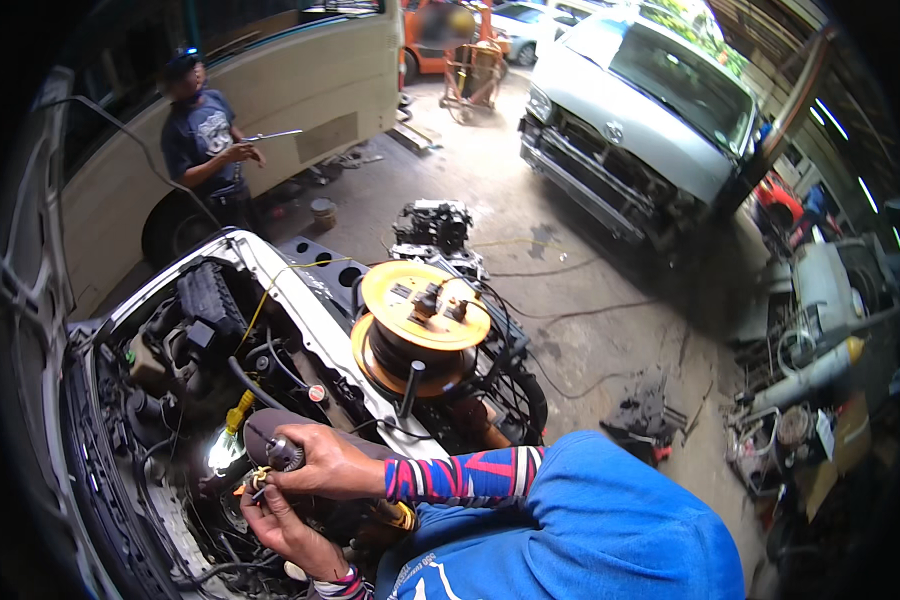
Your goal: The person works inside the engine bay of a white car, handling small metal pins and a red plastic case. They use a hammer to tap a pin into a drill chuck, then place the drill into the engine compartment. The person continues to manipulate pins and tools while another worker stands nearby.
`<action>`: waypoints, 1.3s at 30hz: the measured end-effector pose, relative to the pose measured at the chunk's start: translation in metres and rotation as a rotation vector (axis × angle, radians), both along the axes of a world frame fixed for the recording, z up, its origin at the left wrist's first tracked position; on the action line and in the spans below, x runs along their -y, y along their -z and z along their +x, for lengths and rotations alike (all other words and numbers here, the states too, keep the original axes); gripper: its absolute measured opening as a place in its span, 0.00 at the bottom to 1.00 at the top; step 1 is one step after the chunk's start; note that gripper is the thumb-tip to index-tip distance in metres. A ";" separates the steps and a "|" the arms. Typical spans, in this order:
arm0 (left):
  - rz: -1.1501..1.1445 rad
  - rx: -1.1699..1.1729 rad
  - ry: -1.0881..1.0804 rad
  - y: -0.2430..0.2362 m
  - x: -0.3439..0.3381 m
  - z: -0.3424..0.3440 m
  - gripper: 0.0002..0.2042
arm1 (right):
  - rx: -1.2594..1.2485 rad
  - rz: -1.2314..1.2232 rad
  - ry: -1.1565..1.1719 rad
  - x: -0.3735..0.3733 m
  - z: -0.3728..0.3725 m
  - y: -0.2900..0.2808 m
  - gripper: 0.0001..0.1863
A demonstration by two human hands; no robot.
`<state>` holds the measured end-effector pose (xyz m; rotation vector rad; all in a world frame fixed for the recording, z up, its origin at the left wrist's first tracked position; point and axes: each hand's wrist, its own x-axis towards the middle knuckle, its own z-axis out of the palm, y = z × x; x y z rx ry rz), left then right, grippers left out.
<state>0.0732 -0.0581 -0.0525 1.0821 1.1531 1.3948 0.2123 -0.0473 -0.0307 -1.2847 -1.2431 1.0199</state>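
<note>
Over the open engine bay [195, 330], my right hand [315, 462] is closed around the metal chuck [286, 455] of what looks like a drill, with a thin bit sticking out; part of a yellow-and-black body [400, 515] shows below my arm. My left hand [280, 520] is just below, fingers pinched on a small yellowish piece [260, 478] beside the chuck. A lit work lamp [225, 450] with a yellow handle [238, 410] hangs just left of my hands among hoses and engine parts. A grey padded object [265, 425] lies partly behind my right hand.
An orange cable reel [420, 300] stands by the fender, near a removed engine [430, 225]. A co-worker [205, 150] holds a long tool beside a bus [300, 90]. A silver van [640, 120] is ahead; cables cross the floor. Machinery and a cylinder [800, 380] line the right.
</note>
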 end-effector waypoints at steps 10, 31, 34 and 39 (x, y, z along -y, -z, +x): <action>0.142 -0.280 -0.047 -0.017 -0.019 -0.025 0.18 | -0.147 0.206 -0.119 0.018 0.014 0.009 0.27; -0.361 0.283 0.416 -0.072 -0.007 -0.034 0.20 | -0.251 -0.063 -0.142 0.026 0.002 -0.009 0.31; -0.371 0.247 0.418 -0.068 -0.007 -0.030 0.19 | -0.221 -0.013 -0.174 0.027 0.005 -0.007 0.30; -0.387 0.263 0.411 -0.067 -0.007 -0.033 0.18 | -0.214 -0.019 -0.220 0.032 0.009 -0.002 0.30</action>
